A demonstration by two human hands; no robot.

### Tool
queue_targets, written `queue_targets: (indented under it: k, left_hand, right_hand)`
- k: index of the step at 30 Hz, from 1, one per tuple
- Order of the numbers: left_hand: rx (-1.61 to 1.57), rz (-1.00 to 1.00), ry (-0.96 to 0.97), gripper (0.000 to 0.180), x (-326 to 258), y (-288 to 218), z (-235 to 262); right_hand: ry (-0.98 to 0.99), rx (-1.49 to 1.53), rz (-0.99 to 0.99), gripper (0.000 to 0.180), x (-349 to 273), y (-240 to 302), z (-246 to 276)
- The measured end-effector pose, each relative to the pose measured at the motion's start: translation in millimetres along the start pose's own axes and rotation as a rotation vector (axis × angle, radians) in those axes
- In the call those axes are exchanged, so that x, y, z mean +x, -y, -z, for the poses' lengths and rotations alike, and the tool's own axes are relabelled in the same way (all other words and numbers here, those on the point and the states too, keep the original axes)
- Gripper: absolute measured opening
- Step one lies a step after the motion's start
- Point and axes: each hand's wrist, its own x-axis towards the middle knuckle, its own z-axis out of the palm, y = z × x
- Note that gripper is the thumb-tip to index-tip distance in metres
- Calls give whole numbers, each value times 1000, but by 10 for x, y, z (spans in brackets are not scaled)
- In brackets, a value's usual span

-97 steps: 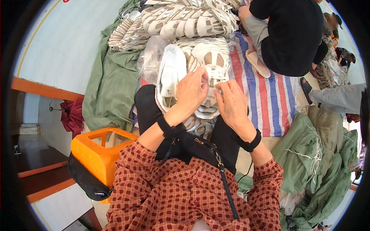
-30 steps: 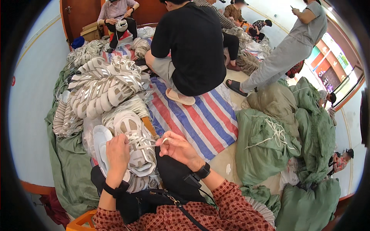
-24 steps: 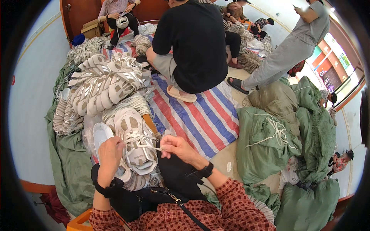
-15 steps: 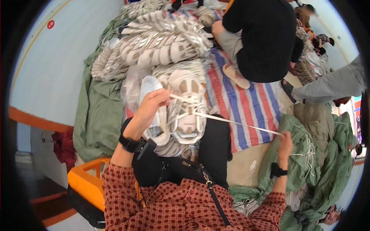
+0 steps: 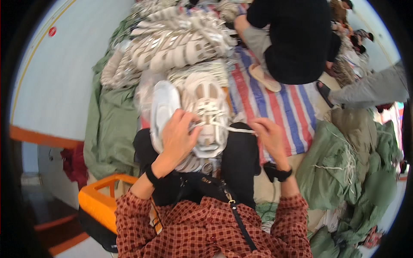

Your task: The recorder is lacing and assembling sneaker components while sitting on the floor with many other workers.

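A beige and white shoe upper lies between my knees, toe pointing away, with white lace crossing its eyelets. My left hand rests over its left edge, thumb and fingers closed on the shoelace near the lower eyelets. Held out from the upper's right side, the shoelace runs to my right hand, whose fingertips pinch it above my right thigh. A pale, sole-shaped piece lies alongside the upper on the left, partly hidden by my left hand.
Stacked beige uppers lie beyond, next to green cloth. A person in black sits at the far right on a striped sheet. Green sacks stand right; an orange chair frame is at left.
My right hand has come in from far right toward the upper, and the stretched lace is shorter. My left hand has moved lower, from above the lacing to the upper's left edge.
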Motion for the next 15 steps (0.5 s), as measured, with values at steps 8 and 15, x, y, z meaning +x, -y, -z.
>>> queue_targets:
  k: [8, 15]
  left_hand:
    - [263, -76, 0, 26, -87, -95, 38]
    - [227, -91, 23, 18, 17, -147, -46]
  right_hand:
    - [141, -227, 336, 22, 376, 243, -921]
    - [59, -510, 542, 17, 364, 362, -869]
